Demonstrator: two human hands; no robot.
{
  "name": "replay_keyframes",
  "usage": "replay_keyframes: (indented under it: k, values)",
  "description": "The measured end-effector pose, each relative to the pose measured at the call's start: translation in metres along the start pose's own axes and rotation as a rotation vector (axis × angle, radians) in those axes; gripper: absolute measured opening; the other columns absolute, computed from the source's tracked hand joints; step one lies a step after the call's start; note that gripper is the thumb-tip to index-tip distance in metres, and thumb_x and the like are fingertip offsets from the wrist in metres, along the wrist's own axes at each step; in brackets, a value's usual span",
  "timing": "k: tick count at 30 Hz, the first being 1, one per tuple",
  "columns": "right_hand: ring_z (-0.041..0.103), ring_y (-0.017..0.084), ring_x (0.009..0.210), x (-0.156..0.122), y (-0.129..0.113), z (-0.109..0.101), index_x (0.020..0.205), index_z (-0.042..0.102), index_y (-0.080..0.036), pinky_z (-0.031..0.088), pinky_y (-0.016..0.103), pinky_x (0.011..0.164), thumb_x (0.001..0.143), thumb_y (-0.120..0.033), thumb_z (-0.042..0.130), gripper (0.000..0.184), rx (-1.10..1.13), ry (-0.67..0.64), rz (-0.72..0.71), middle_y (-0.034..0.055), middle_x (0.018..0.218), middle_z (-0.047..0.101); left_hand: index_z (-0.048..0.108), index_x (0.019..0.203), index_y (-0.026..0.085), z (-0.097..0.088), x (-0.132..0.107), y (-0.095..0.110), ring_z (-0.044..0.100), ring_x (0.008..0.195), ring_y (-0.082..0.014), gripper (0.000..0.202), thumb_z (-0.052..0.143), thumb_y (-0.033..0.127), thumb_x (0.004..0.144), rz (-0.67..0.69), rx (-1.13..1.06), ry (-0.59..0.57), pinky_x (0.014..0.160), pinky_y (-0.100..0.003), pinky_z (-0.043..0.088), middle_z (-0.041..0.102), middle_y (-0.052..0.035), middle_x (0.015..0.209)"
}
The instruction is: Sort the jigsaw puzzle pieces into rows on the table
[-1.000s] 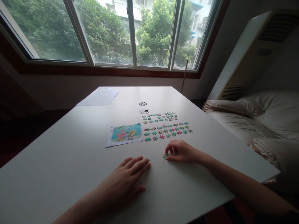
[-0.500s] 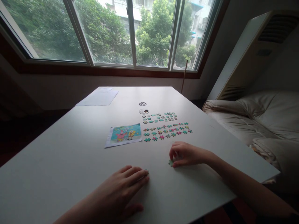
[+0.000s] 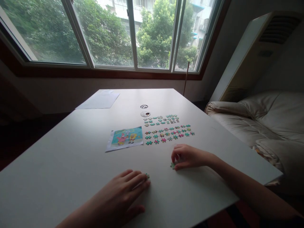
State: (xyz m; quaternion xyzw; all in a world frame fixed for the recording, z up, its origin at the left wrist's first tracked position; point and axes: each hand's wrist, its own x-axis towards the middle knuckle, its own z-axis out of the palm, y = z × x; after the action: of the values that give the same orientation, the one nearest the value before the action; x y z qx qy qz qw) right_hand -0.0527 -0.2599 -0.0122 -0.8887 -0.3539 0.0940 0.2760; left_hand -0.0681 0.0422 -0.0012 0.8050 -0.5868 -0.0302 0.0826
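On the white table (image 3: 78, 158), my right hand (image 3: 188, 156) has thumb and index finger closed on a green puzzle piece (image 3: 172, 165), which sits at or just above the tabletop. Lower and to the left, my left hand (image 3: 122, 190) lies with its fingers stretched out and its thumb apart. A second green piece (image 3: 147, 175) peeks out at its fingertips, mostly covered by them. Beyond the hands, several jigsaw pieces (image 3: 163, 140) are laid out in rows. A picture sheet (image 3: 124, 137) with cartoon figures lies left of those rows.
Two small round items (image 3: 145, 114) lie behind the rows of pieces. White paper (image 3: 98, 100) rests at the table's far left corner. A pale sofa (image 3: 266, 117) and a tall air conditioner (image 3: 249, 53) stand to the right, and a window (image 3: 114, 34) spans the far wall.
The left fingertips have shifted slightly, and a little more green of the piece beside them shows. The right hand keeps its pinch on the piece. The whole view has drifted slightly.
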Motion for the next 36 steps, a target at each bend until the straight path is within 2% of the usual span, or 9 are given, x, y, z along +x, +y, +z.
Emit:
replay_keyframes:
  k: [11,16,20,23,27,32,36]
  values:
    - [0.048,0.010,0.069,-0.001,0.001,-0.001,0.085,0.061,-0.016,0.039,0.020,0.061,0.072,-0.034,0.065,0.023,0.025,-0.007,-0.005,0.0011,0.076,0.052,0.043,0.123,0.023,0.001,0.000,0.000,0.051,0.103,-0.0239,0.039,0.042,0.035,0.086,-0.015,0.035,0.026,0.087,-0.037,0.042,0.054,-0.0080,0.119]
    - [0.049,0.009,0.065,-0.003,0.004,-0.006,0.090,0.060,-0.016,0.041,0.018,0.057,0.078,-0.035,0.058,0.022,0.087,0.002,0.045,0.0024,0.079,0.054,0.047,0.119,0.023,0.014,-0.002,-0.013,0.052,0.100,-0.0226,0.033,0.042,0.029,0.087,-0.123,0.105,0.170,0.084,-0.037,0.044,0.058,-0.0075,0.112]
    - [0.050,0.009,0.064,-0.001,0.015,-0.020,0.086,0.061,-0.015,0.042,0.020,0.060,0.082,-0.031,0.053,0.018,0.036,0.089,0.046,0.0030,0.077,0.057,0.056,0.105,0.020,0.023,0.000,-0.030,0.055,0.091,-0.0196,0.025,0.040,0.022,0.086,-0.220,0.067,0.296,0.077,-0.033,0.047,0.061,-0.0076,0.100]
    - [0.051,0.010,0.062,0.006,0.031,-0.037,0.083,0.064,-0.014,0.041,0.020,0.059,0.082,-0.029,0.052,0.019,-0.033,0.157,0.063,0.0034,0.073,0.059,0.058,0.099,0.019,0.025,0.002,-0.039,0.055,0.087,-0.0184,0.023,0.039,0.018,0.086,-0.280,0.009,0.358,0.075,-0.031,0.048,0.061,-0.0083,0.096]
    - [0.052,0.010,0.060,0.030,0.068,-0.064,0.081,0.067,-0.015,0.041,0.020,0.058,0.079,-0.030,0.055,0.019,-0.167,0.224,0.117,0.0032,0.072,0.062,0.058,0.094,0.019,0.023,0.006,-0.040,0.054,0.086,-0.0182,0.021,0.039,0.018,0.085,-0.302,-0.077,0.344,0.076,-0.032,0.047,0.059,-0.0080,0.094]
    - [0.056,0.011,0.064,0.070,0.117,-0.094,0.084,0.068,-0.018,0.041,0.020,0.062,0.076,-0.024,0.057,0.016,-0.347,0.268,0.313,0.0018,0.076,0.065,0.058,0.095,0.019,0.020,0.009,-0.036,0.053,0.087,-0.0188,0.021,0.040,0.017,0.084,-0.271,-0.104,0.345,0.076,-0.033,0.047,0.059,-0.0081,0.095]
    - [0.058,0.013,0.068,0.097,0.144,-0.105,0.085,0.069,-0.017,0.042,0.021,0.064,0.075,-0.020,0.057,0.016,-0.377,0.276,0.402,0.0034,0.081,0.066,0.058,0.095,0.020,0.020,0.008,-0.037,0.053,0.088,-0.0185,0.022,0.040,0.017,0.084,-0.252,-0.120,0.355,0.077,-0.033,0.047,0.059,-0.0082,0.095]
